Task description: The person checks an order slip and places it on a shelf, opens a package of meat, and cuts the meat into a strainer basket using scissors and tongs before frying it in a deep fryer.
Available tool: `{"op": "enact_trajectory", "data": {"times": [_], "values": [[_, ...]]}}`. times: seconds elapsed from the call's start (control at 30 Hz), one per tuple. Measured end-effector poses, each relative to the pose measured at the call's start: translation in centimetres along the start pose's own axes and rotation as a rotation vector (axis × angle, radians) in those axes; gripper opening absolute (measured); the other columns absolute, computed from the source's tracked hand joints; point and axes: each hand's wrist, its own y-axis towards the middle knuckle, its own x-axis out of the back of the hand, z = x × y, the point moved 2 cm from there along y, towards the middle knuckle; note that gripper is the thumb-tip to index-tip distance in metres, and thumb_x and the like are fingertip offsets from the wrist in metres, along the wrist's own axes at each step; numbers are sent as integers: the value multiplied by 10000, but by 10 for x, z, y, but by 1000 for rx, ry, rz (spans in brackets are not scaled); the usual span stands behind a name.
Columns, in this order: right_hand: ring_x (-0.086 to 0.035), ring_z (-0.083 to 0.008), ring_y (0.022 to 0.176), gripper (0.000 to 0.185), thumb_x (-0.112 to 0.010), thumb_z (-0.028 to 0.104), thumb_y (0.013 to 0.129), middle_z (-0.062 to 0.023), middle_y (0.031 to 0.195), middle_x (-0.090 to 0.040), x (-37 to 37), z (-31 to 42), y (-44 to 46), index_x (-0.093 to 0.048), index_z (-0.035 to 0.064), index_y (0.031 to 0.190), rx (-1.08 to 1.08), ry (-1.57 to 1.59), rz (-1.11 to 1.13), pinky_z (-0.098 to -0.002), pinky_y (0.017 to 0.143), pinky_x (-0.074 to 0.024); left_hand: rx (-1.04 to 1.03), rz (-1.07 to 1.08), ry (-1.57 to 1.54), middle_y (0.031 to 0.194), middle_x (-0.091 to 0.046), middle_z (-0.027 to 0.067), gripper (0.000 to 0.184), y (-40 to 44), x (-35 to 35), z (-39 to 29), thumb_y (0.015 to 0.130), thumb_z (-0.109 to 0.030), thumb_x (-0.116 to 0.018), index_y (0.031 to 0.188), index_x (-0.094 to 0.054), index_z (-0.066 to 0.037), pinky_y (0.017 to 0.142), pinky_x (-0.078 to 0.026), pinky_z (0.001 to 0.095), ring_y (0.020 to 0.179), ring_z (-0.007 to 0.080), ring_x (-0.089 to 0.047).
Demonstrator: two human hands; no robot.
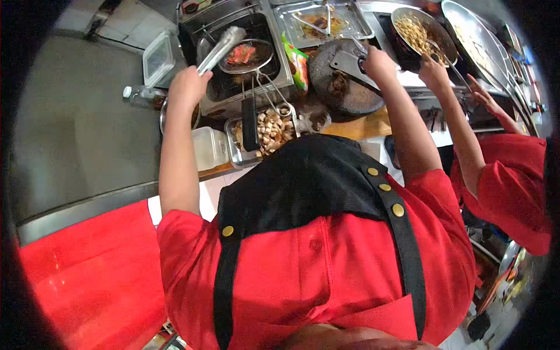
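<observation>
Grey countertop (76, 128) fills the far left of the kitchen. The person's left hand (188, 88) curls its fingers around metal tongs (220, 49), near a strainer (247, 57) of red food; the right hand's (379, 65) fingers wrap a cleaver's (350, 63) handle, its blade over a round chopping board (356, 99).

- One head-worn wide-angle view, looking forward and steeply down over the red cloth shirt (280, 268)
- Black fabric apron (291, 181) close, across the middle
- Silver metal tongs (223, 48) farther off, towards the top
</observation>
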Motion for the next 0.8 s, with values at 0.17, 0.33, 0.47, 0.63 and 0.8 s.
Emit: {"op": "enact_trajectory", "data": {"times": [0.17,0.33,0.47,0.63,0.8], "values": [[-615,-366,860,177,-468,94,820,-180,869,-622,-59,-33,-9,-622,29,878,120,-199,-8,-468,750,-493,153,112,-598,760,-615,122,407,-20,-15,8,860,-402,-557,946,-571,-4,568,-476,331,644,215,-610],[-609,-271,935,255,-548,193,858,-166,1034,-623,-9,49,-47,-632,45,1049,106,599,88,-332,794,-467,135,109,-1721,750,-531,31,346,-59,-21,-74,902,-353,-524,1002,-496,-23,510,-443,228,585,105,-527],[-546,-150,928,494,-522,348,904,-69,1044,-595,40,133,-112,-451,25,1270,317,1463,466,-286,833,-426,142,227,-1670,775,-556,41,255,-82,-25,-157,929,-278,-482,996,-501,-32,535,-473,271,615,112,-541],[-497,-95,774,303,-488,273,926,-27,854,-562,15,115,-115,-521,8,1071,164,1487,373,-246,669,-421,-190,241,-1377,1097,-545,91,314,-94,-55,-203,892,-37,-438,1203,-428,9,870,-425,310,991,156,-525],[-499,-101,749,266,-489,302,920,-17,805,-552,34,72,-119,-560,49,967,-139,1529,316,-233,647,-407,-510,430,-1378,1093,-550,86,389,-110,-50,-213,878,-154,-558,1208,-446,19,841,-440,281,984,135,-532]]}}
